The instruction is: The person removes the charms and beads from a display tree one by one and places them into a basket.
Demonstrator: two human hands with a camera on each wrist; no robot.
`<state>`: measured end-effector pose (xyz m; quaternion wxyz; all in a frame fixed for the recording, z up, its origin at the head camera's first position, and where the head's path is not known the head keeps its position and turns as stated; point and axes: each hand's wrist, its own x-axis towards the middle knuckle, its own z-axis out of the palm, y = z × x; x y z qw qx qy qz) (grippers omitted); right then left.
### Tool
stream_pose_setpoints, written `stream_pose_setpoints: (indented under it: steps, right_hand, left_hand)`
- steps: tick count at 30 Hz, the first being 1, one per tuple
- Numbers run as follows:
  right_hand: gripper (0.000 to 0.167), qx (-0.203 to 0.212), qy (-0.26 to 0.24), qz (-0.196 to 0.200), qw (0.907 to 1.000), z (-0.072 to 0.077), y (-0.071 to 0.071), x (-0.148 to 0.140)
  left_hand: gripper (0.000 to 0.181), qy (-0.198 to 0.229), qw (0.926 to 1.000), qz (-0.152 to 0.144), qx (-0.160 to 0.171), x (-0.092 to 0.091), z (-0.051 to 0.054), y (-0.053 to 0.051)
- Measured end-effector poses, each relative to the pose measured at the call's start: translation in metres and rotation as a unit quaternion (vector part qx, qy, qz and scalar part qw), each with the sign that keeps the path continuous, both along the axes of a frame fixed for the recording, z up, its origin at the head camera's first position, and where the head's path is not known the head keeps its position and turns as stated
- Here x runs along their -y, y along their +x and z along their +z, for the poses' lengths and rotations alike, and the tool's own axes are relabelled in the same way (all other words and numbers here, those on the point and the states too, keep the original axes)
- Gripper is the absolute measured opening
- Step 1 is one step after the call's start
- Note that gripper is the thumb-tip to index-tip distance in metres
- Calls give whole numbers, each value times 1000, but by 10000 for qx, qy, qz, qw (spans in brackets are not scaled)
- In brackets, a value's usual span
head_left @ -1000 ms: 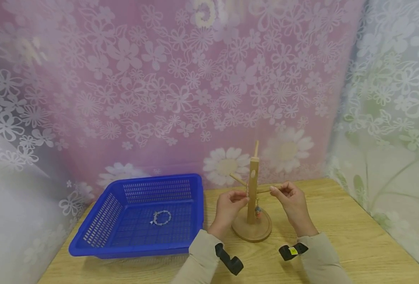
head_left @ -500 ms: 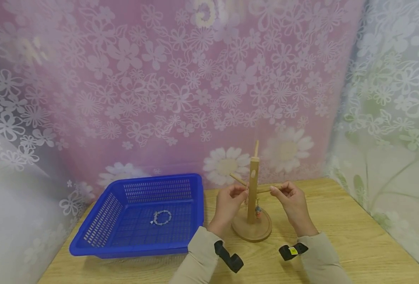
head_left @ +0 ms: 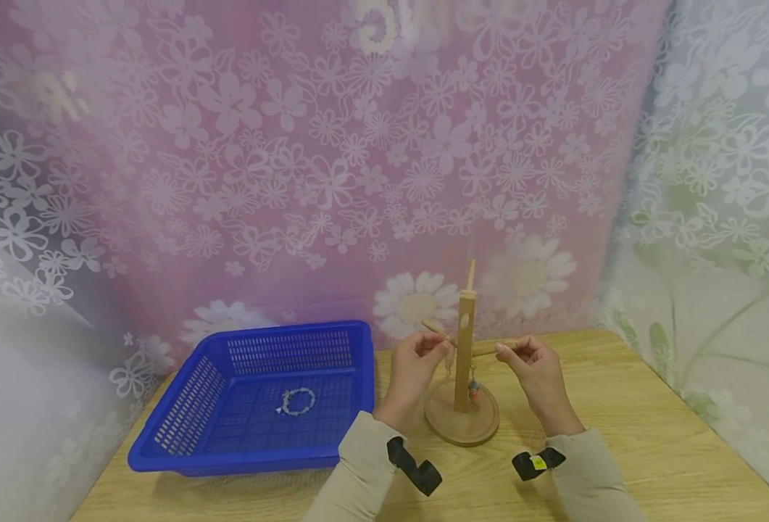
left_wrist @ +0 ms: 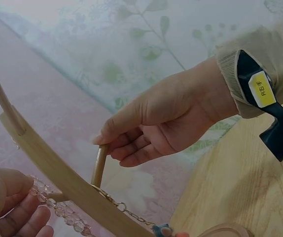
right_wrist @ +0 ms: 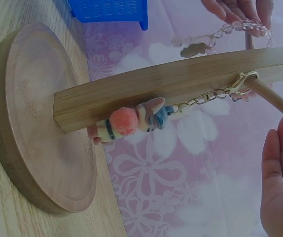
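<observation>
A wooden stand [head_left: 465, 362] with a round base, an upright post and side pegs stands on the table. My left hand [head_left: 413, 370] pinches a bracelet of clear pinkish beads [left_wrist: 60, 211] beside the left peg [head_left: 434, 329]. In the right wrist view the bracelet hangs around that peg, with a small flat charm [right_wrist: 194, 49]. My right hand [head_left: 539, 373] pinches the outer end of the right peg [left_wrist: 99, 165] between thumb and finger. From this peg a keychain [right_wrist: 124, 121] with a gold clasp, a chain and a small figure hangs close to the post.
A blue plastic basket [head_left: 254, 462] stands left of the stand. In it lies a pale beaded bracelet [head_left: 296, 412]. A pink flowered curtain [head_left: 293, 181] hangs behind the wooden table [head_left: 658, 428], with a paler flowered one [head_left: 717, 290] at the right.
My left hand has shifted slightly left along the left peg, away from the post, and the bracelet now hangs below its fingers. My right hand keeps its place on the right peg.
</observation>
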<state>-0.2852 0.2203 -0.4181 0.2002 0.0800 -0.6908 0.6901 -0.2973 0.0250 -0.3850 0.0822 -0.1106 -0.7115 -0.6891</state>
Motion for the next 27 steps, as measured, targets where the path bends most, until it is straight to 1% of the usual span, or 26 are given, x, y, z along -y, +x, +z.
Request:
stream_pose_setpoints:
  steps: [3, 7, 12, 16, 21, 27]
  right_hand:
    - [17, 33, 9, -5, 10000, 0, 0, 0]
    - [18, 47, 13, -4, 10000, 0, 0, 0]
    - [18, 86, 54, -45, 9999, 0, 1, 0]
    - [18, 124, 92, -77, 9999, 0, 0, 0]
    - [20, 92, 91, -50, 9999, -1, 0, 0]
    - [18, 125, 33, -38, 9999, 0, 0, 0]
  left_hand:
    - [13, -97, 9999, 62, -117, 2, 4, -1]
    - [16, -68, 9998, 147, -113, 4, 9, -1]
    - [17, -123, 9997, 198, -63, 8, 16, -1]
    - [16, -90, 9997, 215, 65, 12, 21, -3]
    - [17, 99, 9996, 136, 225, 15, 26, -5]
    - [18, 322, 9992, -5, 254, 19, 33, -9]
